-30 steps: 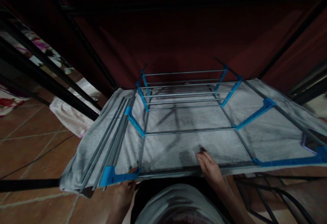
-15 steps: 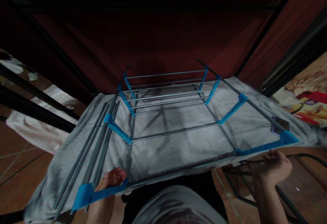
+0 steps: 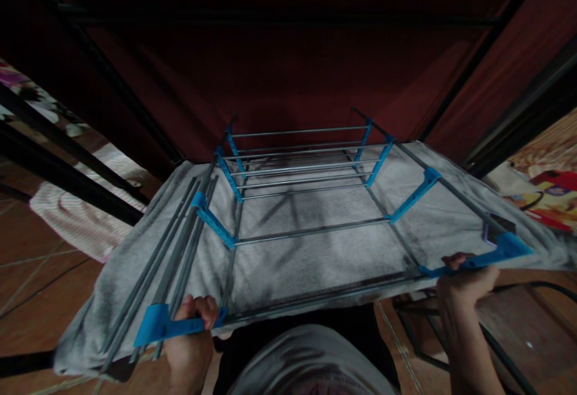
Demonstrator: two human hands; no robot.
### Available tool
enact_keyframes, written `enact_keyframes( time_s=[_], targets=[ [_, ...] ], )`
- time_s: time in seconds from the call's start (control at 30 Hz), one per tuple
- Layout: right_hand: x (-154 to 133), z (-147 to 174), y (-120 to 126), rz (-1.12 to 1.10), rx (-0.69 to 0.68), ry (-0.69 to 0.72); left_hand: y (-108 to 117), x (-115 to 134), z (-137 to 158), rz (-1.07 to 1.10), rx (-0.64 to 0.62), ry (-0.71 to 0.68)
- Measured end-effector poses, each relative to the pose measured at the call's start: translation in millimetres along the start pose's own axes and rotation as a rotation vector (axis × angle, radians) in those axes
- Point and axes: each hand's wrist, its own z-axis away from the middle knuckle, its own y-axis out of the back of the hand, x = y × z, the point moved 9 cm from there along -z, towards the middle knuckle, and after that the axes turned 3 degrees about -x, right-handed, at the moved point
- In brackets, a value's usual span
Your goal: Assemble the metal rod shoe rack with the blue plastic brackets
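Observation:
A rack frame of grey metal tubes (image 3: 311, 231) joined by blue plastic brackets lies on a grey cloth. At its near left corner my left hand (image 3: 190, 338) wraps round a blue bracket (image 3: 155, 326), fingers curled over the top. My right hand (image 3: 466, 284) grips the near right blue bracket (image 3: 507, 249), its fingertips showing above the bar and the palm below. Between both hands runs the near crossbar (image 3: 324, 299). Several crossbars span the far end between smaller blue brackets (image 3: 378, 160).
Several loose metal tubes (image 3: 151, 269) lie on the grey cloth (image 3: 121, 281) at the left. A phone (image 3: 502, 223) rests by the right bracket. A dark red panel (image 3: 288, 76) stands behind. A dark metal-framed stool (image 3: 518, 323) is at the lower right.
My right hand has risen from below the right bracket and closed round it. My left hand's fingers have curled over the left bracket. The view has shifted slightly.

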Motion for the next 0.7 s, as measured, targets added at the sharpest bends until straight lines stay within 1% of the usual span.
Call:
enact_keyframes(
  time_s=[0.13, 0.23, 0.33, 0.47, 0.53, 0.63, 0.7],
  targets=[
    [-2.8, 0.4, 1.2, -0.035, 0.022, -0.03, 5.8, 0.2, 3.8, 0.08, 0.0, -0.06],
    [-5.2, -2.2, 1.5, -0.027, 0.051, -0.018, 2.0, 2.5, 8.9, 0.114, -0.007, -0.039],
    [-7.6, -5.4, 0.1, -0.014, 0.07, 0.017, -2.8, 12.5, 14.1, 0.104, 0.035, -0.024],
    [-5.7, -9.9, -5.4, -0.034, 0.049, 0.022, -8.1, 24.7, 16.9, 0.089, 0.066, -0.007],
    [-3.3, -12.6, -8.4, -0.042, 0.042, 0.019, -9.2, 27.5, 14.5, 0.09, 0.066, -0.017],
    [-0.1, -15.8, -12.8, -0.036, 0.066, 0.054, -11.5, 26.5, 4.6, 0.082, 0.05, -0.037],
    [4.1, -16.9, -22.8, 0.011, 0.022, 0.078, -13.1, 24.4, -4.9, 0.076, 0.044, -0.065]
  ],
)
